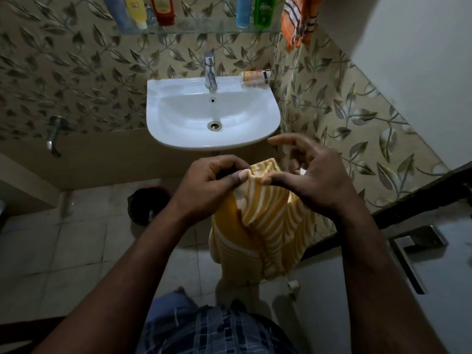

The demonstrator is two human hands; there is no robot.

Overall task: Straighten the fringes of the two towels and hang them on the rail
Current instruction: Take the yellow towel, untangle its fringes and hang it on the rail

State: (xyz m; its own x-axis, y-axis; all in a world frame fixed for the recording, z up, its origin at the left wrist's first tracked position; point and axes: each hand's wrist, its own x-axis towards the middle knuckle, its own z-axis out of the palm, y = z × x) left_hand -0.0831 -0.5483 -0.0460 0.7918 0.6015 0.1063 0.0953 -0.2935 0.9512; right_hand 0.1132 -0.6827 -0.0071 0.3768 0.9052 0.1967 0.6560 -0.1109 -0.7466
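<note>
A yellow towel with white stripes [265, 226] hangs bunched in front of me, below the sink. My left hand [212, 185] pinches its top edge between thumb and curled fingers. My right hand [306, 172] pinches the same edge just to the right with thumb and one finger, its other fingers spread. An orange towel with dark and white stripes [300, 20] hangs at the top right, its fringe dangling down. The rail itself is not visible.
A white sink [265, 118] with a chrome tap [210, 71] is fixed to the leaf-patterned wall. Several bottles stand on a glass shelf [199, 30] above. A dark bin [146, 205] sits on the tiled floor. A door with a handle [413, 251] is at the right.
</note>
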